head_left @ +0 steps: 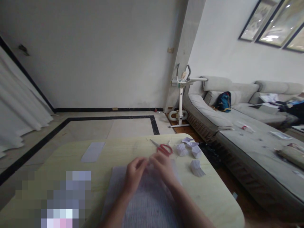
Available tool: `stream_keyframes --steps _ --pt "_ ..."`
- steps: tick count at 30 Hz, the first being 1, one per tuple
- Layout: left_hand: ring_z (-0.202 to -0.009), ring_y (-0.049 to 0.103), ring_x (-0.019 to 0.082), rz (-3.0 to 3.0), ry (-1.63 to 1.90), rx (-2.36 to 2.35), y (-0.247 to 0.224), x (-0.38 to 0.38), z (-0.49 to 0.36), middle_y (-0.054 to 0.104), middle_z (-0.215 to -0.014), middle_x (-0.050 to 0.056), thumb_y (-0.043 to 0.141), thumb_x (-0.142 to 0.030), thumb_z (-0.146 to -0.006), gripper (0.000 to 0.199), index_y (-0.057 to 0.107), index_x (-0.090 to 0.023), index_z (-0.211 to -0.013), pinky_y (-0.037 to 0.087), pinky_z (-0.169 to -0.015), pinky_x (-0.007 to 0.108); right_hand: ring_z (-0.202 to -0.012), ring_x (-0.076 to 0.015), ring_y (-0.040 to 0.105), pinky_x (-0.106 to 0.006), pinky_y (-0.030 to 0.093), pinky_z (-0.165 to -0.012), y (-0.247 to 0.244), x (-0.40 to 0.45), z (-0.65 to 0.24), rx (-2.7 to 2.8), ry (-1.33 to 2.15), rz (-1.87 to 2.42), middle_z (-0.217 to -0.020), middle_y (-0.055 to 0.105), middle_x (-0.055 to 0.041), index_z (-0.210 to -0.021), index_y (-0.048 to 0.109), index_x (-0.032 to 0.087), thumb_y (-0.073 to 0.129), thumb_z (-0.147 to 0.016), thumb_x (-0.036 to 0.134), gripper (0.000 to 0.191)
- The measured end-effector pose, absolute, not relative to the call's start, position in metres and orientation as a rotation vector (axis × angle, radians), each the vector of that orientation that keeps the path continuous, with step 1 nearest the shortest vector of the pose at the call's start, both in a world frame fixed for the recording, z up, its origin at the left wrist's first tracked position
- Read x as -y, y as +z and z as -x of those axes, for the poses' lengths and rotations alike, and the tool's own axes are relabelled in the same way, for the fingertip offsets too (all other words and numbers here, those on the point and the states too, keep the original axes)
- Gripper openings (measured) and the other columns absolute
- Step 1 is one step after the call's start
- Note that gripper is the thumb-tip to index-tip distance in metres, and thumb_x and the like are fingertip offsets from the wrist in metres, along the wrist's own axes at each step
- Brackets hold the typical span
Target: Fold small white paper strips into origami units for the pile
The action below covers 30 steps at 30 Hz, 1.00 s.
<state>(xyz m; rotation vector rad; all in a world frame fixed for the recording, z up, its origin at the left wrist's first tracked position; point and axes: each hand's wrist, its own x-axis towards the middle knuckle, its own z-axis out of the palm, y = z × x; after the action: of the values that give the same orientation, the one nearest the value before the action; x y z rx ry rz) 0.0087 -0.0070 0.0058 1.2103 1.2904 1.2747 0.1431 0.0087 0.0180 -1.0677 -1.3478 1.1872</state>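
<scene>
Sheet [148, 202]: lies on the table [213, 199], below and between the forearms, its far part under the hands. It runs out of view at the near side.

Left hand [135, 172]: fingers curled, thumb and fingertips drawn together above the sheet. Right hand [163, 166]: likewise curled, fingertips close to the left's. Both are blurred. Whether a small piece is pinched between them, or any part of the sheet is gripped, cannot be told.

Risk 1: scissors [161, 148] lie just beyond the right hand, handles nearest it, blades angled away to the left. A forward reach could knock or turn them; the cause would be their closeness to the knuckles. Whether the blades are closed is unclear.

Risk 2: about 5 creased papers [182, 149] sit loose beyond and right of the right hand, some very close together. A sideways sweep or draught could scatter them; the outermost are nearer the table's right edge.

Risk 3: the forearms pass over the sheet. A dragging wrist or sleeve could shift or wrinkle it, as no weight is seen on it.

Slip [93, 152]: flat, beyond and left of the left hand, well apart. Low risk, though unweighted.
</scene>
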Motion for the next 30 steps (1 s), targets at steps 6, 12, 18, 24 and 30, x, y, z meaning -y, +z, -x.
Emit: stream_keyframes --steps 6,12,18,24,30 --pt "-0.058 0.059 0.014 -1.213 1.252 -1.251 0.009 0.008 -0.008 0.068 -0.070 0.005 0.059 -0.044 -0.075 0.032 0.066 -0.014 -0.076 0.046 -0.053 0.021 -0.055 -0.0115 0.050 -0.023 0.039 -0.052 0.020 -0.005 -0.138 1.297 1.189 1.073 -0.064 0.057 0.0000 -0.068 0.057 0.017 0.059 -0.077 0.035 0.020" --pt "-0.055 0.058 0.014 -1.257 1.259 -1.324 -0.001 0.005 -0.007 0.068 -0.065 0.004 0.057 -0.045 -0.076 0.032 0.067 -0.015 -0.072 0.045 -0.053 0.022 -0.066 -0.0135 0.053 -0.024 0.041 -0.060 0.011 -0.010 -0.140 1.300 1.150 1.098 -0.069 0.057 -0.0010 -0.070 0.058 0.016 0.061 -0.075 0.034 0.019" --pt "-0.054 0.058 0.013 -1.317 1.235 -1.322 0.005 0.008 -0.005 0.066 -0.061 0.003 0.056 -0.042 -0.078 0.031 0.067 -0.015 -0.067 0.044 -0.052 0.020 -0.060 -0.0120 0.048 -0.023 0.038 -0.056 0.005 -0.014 -0.145 1.278 1.175 1.157 -0.064 0.053 0.0006 -0.068 0.055 0.017 0.061 -0.075 0.033 0.019" --pt "-0.059 0.060 0.015 -1.225 1.232 -1.242 0.009 0.009 -0.011 0.070 -0.072 0.005 0.060 -0.043 -0.075 0.032 0.068 -0.015 -0.088 0.045 -0.052 0.021 -0.055 -0.0110 0.045 -0.023 0.035 -0.052 0.009 -0.013 -0.147 1.319 1.171 1.102 -0.059 0.049 0.0023 -0.065 0.053 0.017 0.060 -0.076 0.037 0.023" --pt "-0.051 0.055 0.012 -1.163 1.289 -1.307 0.009 0.009 -0.009 0.063 -0.056 0.002 0.060 -0.042 -0.075 0.031 0.065 -0.013 -0.068 0.042 -0.048 0.020 -0.056 -0.0109 0.048 -0.023 0.038 -0.053 0.012 -0.012 -0.144 1.320 1.260 1.106 -0.064 0.054 0.0011 -0.073 0.058 0.016 0.056 -0.079 0.039 0.024"
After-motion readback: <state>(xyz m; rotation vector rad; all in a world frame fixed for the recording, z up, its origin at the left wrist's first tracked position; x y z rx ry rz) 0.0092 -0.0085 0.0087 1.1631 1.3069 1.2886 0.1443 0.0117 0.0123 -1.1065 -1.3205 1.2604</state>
